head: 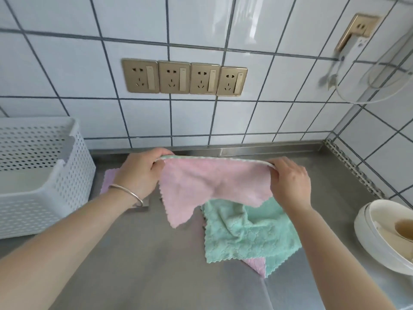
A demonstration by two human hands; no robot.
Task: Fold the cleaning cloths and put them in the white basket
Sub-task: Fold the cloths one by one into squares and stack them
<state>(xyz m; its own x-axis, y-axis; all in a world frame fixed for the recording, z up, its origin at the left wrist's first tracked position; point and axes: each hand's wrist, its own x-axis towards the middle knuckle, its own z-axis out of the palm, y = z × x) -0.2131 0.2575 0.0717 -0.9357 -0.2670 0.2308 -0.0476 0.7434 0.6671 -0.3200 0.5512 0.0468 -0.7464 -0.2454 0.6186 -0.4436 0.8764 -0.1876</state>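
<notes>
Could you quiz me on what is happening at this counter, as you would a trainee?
1. True or false: the pink cloth lies flat on the counter.
2. Which hands hold it? A) the left hand only B) the right hand only C) both
3. Fill in: the white basket stands to the person's ____.

Key: 1. False; it is held up. 2. C. 3. Left.

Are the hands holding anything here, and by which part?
Yes. Both hands, left hand and right hand, pinch the pink cloth at the two ends of its top edge, so it hangs above the counter.
</notes>
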